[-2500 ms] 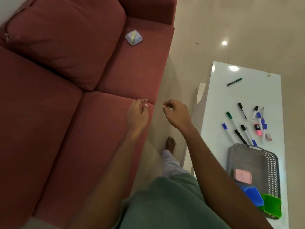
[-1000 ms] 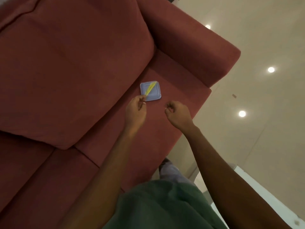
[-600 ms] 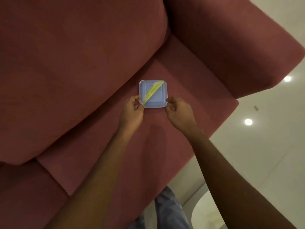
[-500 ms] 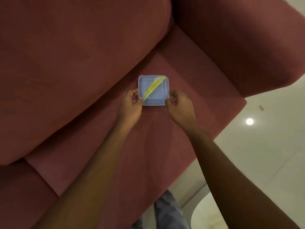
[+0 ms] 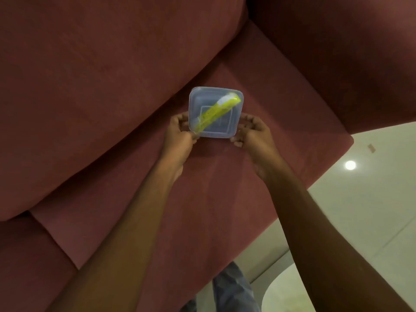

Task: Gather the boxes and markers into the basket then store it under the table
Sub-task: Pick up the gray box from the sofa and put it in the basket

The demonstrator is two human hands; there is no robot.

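The clear box (image 5: 225, 128) sits right between the two hands, over the red sofa seat (image 5: 225, 188) (I cannot tell if it is lifted yet). The left hand (image 5: 180, 134) pinches its near left corner and the right hand (image 5: 253, 134) curls round its right side, both just as close. The yellow thing (image 5: 213, 112) inside lies slanted, near-left to far-right.

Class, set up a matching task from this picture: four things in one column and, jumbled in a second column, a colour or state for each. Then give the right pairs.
Column one
1. box
2. sofa
3. floor
4. left hand

Column two
a. pale and shiny
b. grips a corner of the box
c. dark red
d. clear, with something yellow inside

Pairs: 1-d, 2-c, 3-a, 4-b
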